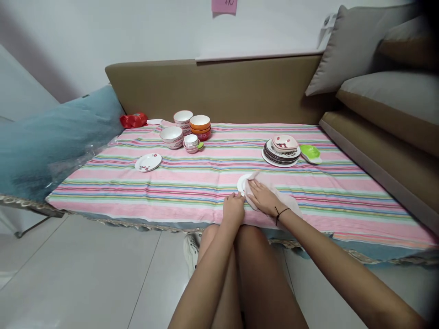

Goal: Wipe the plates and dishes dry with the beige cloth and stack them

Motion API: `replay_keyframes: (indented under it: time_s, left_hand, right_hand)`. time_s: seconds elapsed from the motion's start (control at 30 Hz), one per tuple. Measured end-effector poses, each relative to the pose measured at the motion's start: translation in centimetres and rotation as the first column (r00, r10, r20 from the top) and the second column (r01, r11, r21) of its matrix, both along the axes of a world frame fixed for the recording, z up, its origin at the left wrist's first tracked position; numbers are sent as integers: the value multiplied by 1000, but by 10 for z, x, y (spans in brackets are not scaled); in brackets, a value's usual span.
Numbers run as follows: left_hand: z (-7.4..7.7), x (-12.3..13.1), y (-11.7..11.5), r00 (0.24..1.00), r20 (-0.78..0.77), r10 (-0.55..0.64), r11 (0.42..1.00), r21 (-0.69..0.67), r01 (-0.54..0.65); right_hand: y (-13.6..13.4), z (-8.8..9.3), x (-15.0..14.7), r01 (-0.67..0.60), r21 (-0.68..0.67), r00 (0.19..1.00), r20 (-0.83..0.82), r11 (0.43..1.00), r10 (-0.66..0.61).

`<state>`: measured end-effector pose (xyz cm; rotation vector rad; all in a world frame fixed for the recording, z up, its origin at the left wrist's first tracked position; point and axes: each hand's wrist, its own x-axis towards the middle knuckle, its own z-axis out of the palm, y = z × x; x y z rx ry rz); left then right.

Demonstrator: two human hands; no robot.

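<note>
A small white plate (241, 183) lies on the striped cloth (192, 183) close in front of me. My left hand (234, 209) is at its near left edge, fingers curled, with the fingertips by the rim. A thin white wiping cloth (286, 200) covers the right part of the plate. Pressed flat on that cloth is my right hand (262, 196), its fingers stretched over the plate and a dark band on the wrist. How firmly the left fingers grip the rim is hard to see.
Bowls (171, 137) stand in stacks at the back left, near a flowered plate (148, 162). Stacked plates (279, 157) carry a square bowl (285, 143) at the right, beside a green dish (310, 153). Cushions (360, 41) border the right side.
</note>
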<state>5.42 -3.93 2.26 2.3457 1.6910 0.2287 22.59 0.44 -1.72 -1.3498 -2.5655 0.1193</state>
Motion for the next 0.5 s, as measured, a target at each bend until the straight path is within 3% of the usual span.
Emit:
replay_keyframes:
  time_s: [0.13,0.27,0.4,0.5]
  left_hand:
    - [-5,-3,2,1000,-1,7,1000,1,-7]
    - [-8,-6,4,1000,10,-17,1000,23,17]
    - [-10,-7,3,998,28,-56,997,53,54]
    - [-14,-9,-2,997,46,-64,995,80,60]
  right_hand:
    - [-18,5,0,-96,-2,995,12,995,96]
    - [-33,1,24,-28,24,1000,13,999,28]
    - [-12,-9,27,108,52,994,9,993,-109]
    - [10,-13,13,126,61,992,5,990,-127]
